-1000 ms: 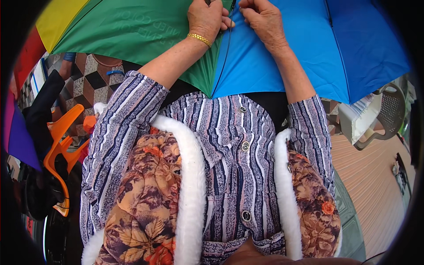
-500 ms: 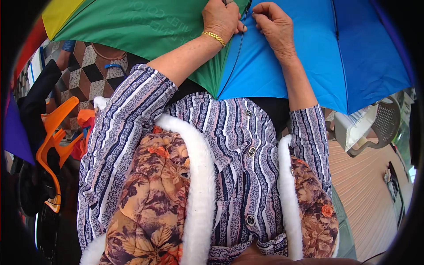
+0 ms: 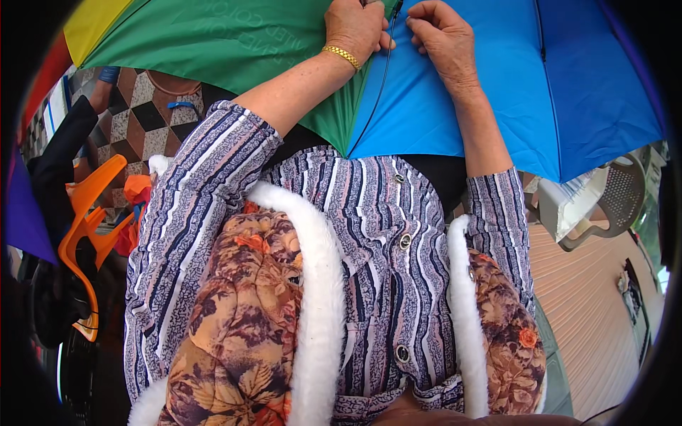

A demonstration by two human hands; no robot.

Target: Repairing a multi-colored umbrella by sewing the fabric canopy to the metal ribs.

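A large multicoloured umbrella canopy spreads across the top of the view, with a green panel (image 3: pixel 234 42) beside a blue panel (image 3: pixel 540 78) and a dark rib (image 3: pixel 376 92) running along their seam. My left hand (image 3: pixel 359 28), with a gold bracelet (image 3: pixel 341 57) on the wrist, is closed on the canopy at the top of that seam. My right hand (image 3: pixel 440 35) pinches the blue fabric right next to it. Both forearms reach up from my striped shirt (image 3: pixel 376 234) and floral vest with white fur trim (image 3: pixel 312 298).
An orange plastic chair (image 3: pixel 89 234) stands at the left over a chequered tile floor (image 3: pixel 142 106). A grey plastic chair (image 3: pixel 611 206) with a clear bag sits at the right beside a ribbed tan floor (image 3: pixel 590 312). Another person's dark sleeve (image 3: pixel 60 153) shows at the left.
Both hands have shifted slightly rightward along the seam, staying together on the umbrella fabric. The view has tilted a little, bringing more of the vest into sight.
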